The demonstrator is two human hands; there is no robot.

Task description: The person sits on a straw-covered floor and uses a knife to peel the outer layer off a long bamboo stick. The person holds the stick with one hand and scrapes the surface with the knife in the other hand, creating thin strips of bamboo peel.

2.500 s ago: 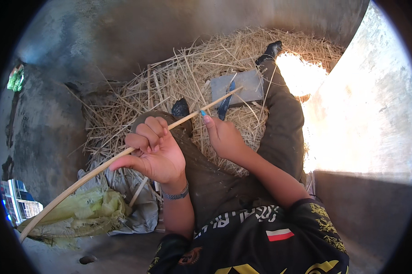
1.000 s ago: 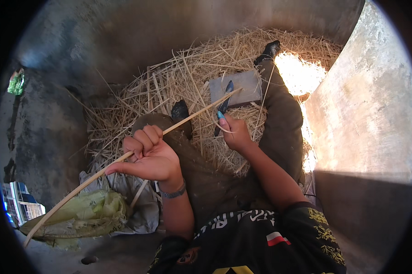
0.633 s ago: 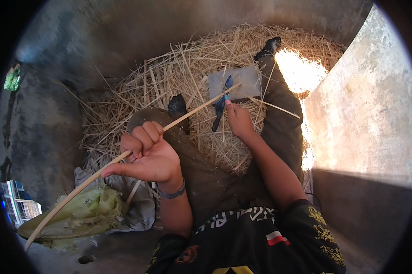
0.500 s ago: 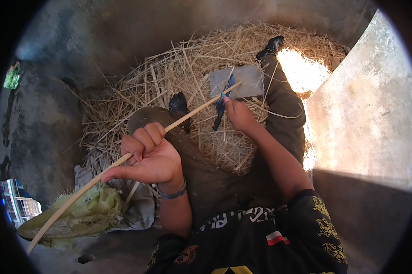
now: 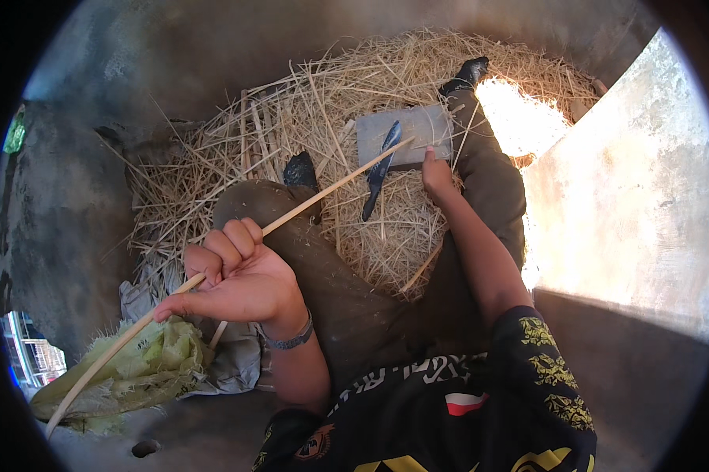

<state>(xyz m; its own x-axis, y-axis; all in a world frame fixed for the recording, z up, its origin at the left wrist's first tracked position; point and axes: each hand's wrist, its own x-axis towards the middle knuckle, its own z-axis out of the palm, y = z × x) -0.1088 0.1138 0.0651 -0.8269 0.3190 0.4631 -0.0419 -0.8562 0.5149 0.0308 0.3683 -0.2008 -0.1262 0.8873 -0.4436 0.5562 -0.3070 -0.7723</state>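
My left hand (image 5: pixel 240 275) is wrapped round a long pale strip (image 5: pixel 315 197) that looks like split bamboo or cane. The strip's far end lies over a flat grey slab (image 5: pixel 441 130) and crosses a dark blue, blade-like tool (image 5: pixel 376 182). That tool slants over the slab's left part and its front edge, with no hand on it. My right hand (image 5: pixel 437 173) is at the slab's front right edge, thumb uppermost and fingers closed and largely hidden. Whether it grips the slab or something thin there, I cannot make out.
Straw-like shavings (image 5: pixel 307 102) are heaped round my outstretched legs and dark-shod feet (image 5: pixel 301 171). A torn yellow-green woven sack (image 5: pixel 150 358) lies at the lower left, under the strip's near end. Concrete walls (image 5: pixel 63 212) stand close on both sides and ahead.
My right hand has left the strip and the blade-like tool, shifting right to the slab's edge. My left hand, still round the strip, has moved slightly left.
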